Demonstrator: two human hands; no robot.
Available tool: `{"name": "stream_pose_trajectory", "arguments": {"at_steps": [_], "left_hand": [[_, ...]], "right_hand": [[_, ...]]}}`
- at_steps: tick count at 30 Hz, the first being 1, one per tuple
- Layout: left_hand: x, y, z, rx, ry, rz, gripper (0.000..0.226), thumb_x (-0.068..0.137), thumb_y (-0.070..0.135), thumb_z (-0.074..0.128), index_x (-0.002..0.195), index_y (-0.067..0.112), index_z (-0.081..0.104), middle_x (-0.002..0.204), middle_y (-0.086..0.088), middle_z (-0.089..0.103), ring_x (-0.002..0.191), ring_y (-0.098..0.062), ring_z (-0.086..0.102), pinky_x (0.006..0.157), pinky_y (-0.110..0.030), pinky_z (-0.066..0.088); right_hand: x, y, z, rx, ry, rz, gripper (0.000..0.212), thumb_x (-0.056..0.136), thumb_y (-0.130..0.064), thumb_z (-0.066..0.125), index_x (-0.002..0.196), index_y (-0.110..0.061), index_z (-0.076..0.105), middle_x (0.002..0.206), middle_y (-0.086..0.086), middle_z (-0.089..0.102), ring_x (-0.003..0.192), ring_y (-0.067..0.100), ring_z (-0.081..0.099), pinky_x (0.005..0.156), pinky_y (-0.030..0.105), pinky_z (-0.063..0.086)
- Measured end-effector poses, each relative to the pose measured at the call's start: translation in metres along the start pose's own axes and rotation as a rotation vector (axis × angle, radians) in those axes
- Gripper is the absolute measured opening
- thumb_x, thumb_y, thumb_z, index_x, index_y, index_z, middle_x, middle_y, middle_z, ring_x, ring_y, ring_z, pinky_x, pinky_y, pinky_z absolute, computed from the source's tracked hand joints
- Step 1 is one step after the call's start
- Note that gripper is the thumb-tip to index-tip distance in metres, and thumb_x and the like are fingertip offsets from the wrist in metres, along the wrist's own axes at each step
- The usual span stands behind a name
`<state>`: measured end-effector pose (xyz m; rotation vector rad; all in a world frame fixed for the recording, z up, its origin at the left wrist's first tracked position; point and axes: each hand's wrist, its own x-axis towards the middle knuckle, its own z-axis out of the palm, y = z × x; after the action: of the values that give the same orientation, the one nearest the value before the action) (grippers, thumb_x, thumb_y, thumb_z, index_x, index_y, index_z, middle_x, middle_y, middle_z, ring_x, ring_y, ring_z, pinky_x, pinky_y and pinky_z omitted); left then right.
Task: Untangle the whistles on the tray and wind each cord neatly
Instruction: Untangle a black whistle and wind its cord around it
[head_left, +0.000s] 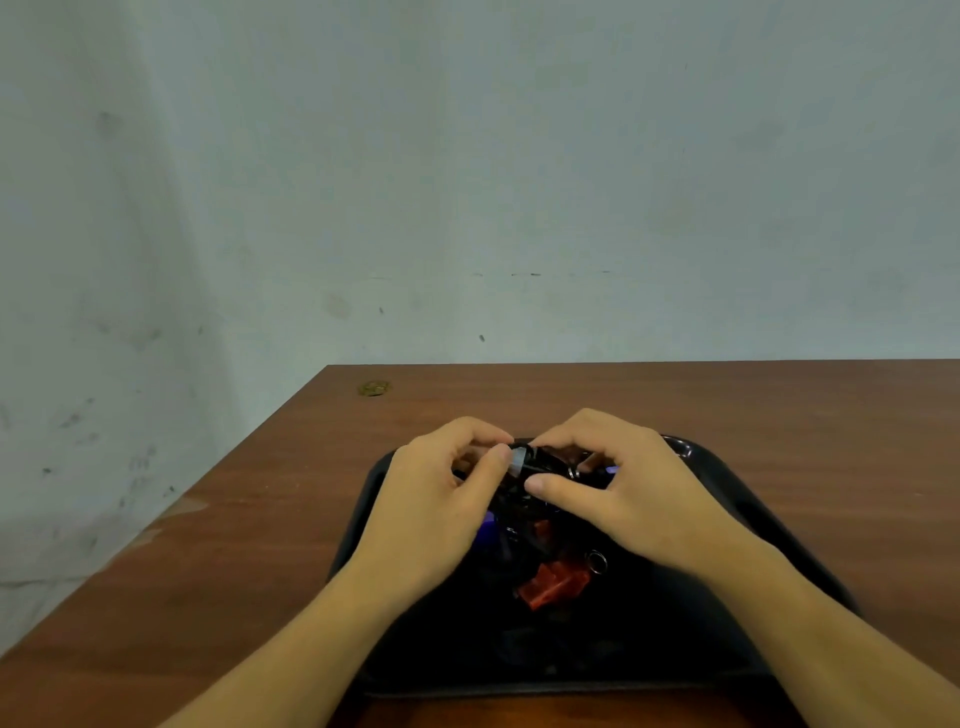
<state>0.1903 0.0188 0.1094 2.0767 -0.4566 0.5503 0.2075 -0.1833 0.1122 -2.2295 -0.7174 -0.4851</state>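
Biggest worry from where I'm sitting: the black tray (737, 499) and the black cords (511, 501) are basically the same colour, so I can't really see which loop goes where. If I tug the wrong strand, my guess is the knot just cinches tighter. Second risk: the whole clump comes up together and drags the loose whistles over the tray rim onto the wooden table (260, 519).

The tangle sits in the middle of the tray, right under my hands. It's a dark bundle of cords with bits of colour poking out. A red whistle (553, 584) lies nearest me, with a metal split ring (596, 562) just beside it. A blue whistle (487, 530) peeks out under my left hand (436, 499).

Left hand's thumb and fingers are pinching a small pale-tipped black piece (521, 460) at the top of the clump, whistle or cord clip, can't tell. Right hand (618, 483) is curled in around the same spot, gripping the cords.
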Motion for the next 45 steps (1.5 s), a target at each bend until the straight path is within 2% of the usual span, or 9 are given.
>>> {"name": "stream_pose_trajectory", "arguments": {"at_steps": [8,12,15,18,22,25,35,39,45], "left_hand": [[0.0,-0.006,0.0,0.102,0.054,-0.033,0.017,0.095,0.014,0.061,0.102,0.027,0.071,0.081,0.019,0.069,0.077,0.001,0.063,0.066,-0.011,0.046],[-0.003,0.004,0.0,0.053,0.06,0.066,0.02,0.096,0.026,0.058,0.112,0.034,0.067,0.098,0.017,0.067,0.093,-0.006,0.062,0.073,-0.021,0.051],[-0.005,0.01,0.002,-0.086,-0.006,0.052,0.011,0.098,0.032,0.06,0.1,0.033,0.07,0.087,0.007,0.071,0.079,-0.013,0.066,0.069,-0.036,0.053],[-0.006,0.01,0.002,-0.141,-0.03,0.038,0.012,0.097,0.019,0.061,0.097,0.025,0.071,0.079,0.001,0.072,0.07,-0.016,0.065,0.064,-0.041,0.055],[0.003,0.011,-0.007,-0.449,0.124,-0.123,0.012,0.096,0.006,0.059,0.096,0.008,0.071,0.071,-0.007,0.07,0.058,-0.014,0.057,0.053,-0.023,0.05],[0.007,0.008,-0.015,-0.622,0.2,-0.23,0.012,0.096,0.01,0.059,0.095,0.006,0.071,0.073,-0.009,0.069,0.061,-0.015,0.055,0.055,-0.027,0.049],[0.019,0.001,-0.039,-0.977,0.349,-0.396,0.015,0.097,0.01,0.055,0.09,0.006,0.068,0.075,-0.009,0.065,0.061,-0.014,0.052,0.051,-0.025,0.047],[0.023,-0.004,-0.048,-1.086,0.419,-0.418,0.016,0.098,0.01,0.053,0.088,0.006,0.065,0.075,-0.007,0.065,0.061,-0.013,0.05,0.047,-0.022,0.046],[0.023,-0.01,-0.057,-1.105,0.476,-0.411,0.015,0.1,0.013,0.052,0.09,0.007,0.062,0.074,-0.004,0.066,0.06,-0.012,0.05,0.046,-0.021,0.045]], "right_hand": [[-0.005,0.0,-0.005,0.039,0.08,0.0,0.018,0.082,-0.047,0.069,0.1,-0.042,0.07,0.101,-0.022,0.066,0.1,0.002,0.062,0.087,0.03,0.052],[-0.004,0.0,-0.007,-0.045,0.15,-0.073,0.021,0.08,-0.049,0.07,0.1,-0.04,0.068,0.102,-0.023,0.061,0.105,0.004,0.056,0.091,0.028,0.046],[-0.002,-0.004,-0.005,-0.06,0.133,-0.164,0.023,0.081,-0.049,0.07,0.1,-0.037,0.068,0.102,-0.022,0.062,0.105,0.008,0.058,0.089,0.029,0.048],[-0.004,-0.006,-0.002,0.006,0.086,-0.153,0.025,0.083,-0.045,0.073,0.104,-0.037,0.064,0.104,-0.02,0.064,0.102,0.007,0.063,0.085,0.027,0.052],[-0.007,-0.003,-0.002,0.05,-0.172,0.069,0.055,0.077,-0.058,0.073,0.125,-0.054,0.046,0.116,-0.03,0.06,0.112,-0.009,0.057,0.095,0.018,0.047],[-0.008,0.004,0.003,-0.074,-0.26,0.062,0.036,0.087,-0.054,0.067,0.121,-0.048,0.057,0.113,-0.032,0.063,0.112,-0.012,0.055,0.099,0.022,0.047],[-0.006,0.023,-0.021,-0.411,-0.155,0.217,0.02,0.102,-0.04,0.046,0.097,-0.044,0.065,0.095,-0.026,0.063,0.095,0.0,0.058,0.078,0.015,0.044],[-0.005,0.03,-0.025,-0.492,-0.013,0.282,0.02,0.099,-0.03,0.051,0.099,-0.034,0.07,0.101,-0.018,0.065,0.1,0.014,0.059,0.081,0.032,0.048],[-0.005,0.031,-0.036,-0.093,0.323,0.479,0.015,0.097,-0.024,0.06,0.097,-0.026,0.074,0.102,-0.012,0.069,0.099,0.015,0.063,0.081,0.033,0.046]]}}
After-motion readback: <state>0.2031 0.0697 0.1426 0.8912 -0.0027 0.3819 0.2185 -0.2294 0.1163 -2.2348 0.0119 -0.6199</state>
